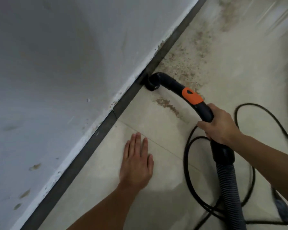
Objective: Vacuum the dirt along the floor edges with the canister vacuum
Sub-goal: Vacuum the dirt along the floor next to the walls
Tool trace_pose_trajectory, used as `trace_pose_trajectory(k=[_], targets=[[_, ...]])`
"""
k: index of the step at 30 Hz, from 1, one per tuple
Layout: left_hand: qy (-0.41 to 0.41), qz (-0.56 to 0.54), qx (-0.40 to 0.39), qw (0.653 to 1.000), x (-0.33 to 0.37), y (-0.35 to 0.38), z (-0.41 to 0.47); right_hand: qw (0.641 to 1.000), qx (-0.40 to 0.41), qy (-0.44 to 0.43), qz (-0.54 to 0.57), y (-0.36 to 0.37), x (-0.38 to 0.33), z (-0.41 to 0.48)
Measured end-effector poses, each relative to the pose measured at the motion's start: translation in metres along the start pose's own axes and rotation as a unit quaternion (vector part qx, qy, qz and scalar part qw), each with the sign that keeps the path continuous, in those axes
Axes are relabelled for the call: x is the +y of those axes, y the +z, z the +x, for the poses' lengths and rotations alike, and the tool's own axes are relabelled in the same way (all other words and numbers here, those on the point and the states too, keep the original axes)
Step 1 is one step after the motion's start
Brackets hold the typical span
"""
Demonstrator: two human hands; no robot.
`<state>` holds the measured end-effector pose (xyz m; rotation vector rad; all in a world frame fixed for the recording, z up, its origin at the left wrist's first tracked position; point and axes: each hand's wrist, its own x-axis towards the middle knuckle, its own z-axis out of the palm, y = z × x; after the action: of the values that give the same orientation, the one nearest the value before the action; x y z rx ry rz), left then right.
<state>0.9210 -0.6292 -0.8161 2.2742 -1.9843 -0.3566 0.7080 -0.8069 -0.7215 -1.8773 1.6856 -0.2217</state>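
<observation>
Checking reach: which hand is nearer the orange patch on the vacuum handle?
Right. The right hand holds the handle just behind the orange patch; the left hand lies flat on the floor, well apart from it.

Dim, soft daylight; slight blur throughout, wide-angle bending at edges.
</observation>
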Motion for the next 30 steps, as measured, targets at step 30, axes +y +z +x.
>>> trace_pose_trajectory(k=[30], targets=[[-0.001,-0.007,0.017,1.000,0.000,0.002,-0.001,0.995,-0.039,0.085,-0.035,-0.078,0.110,-0.124]])
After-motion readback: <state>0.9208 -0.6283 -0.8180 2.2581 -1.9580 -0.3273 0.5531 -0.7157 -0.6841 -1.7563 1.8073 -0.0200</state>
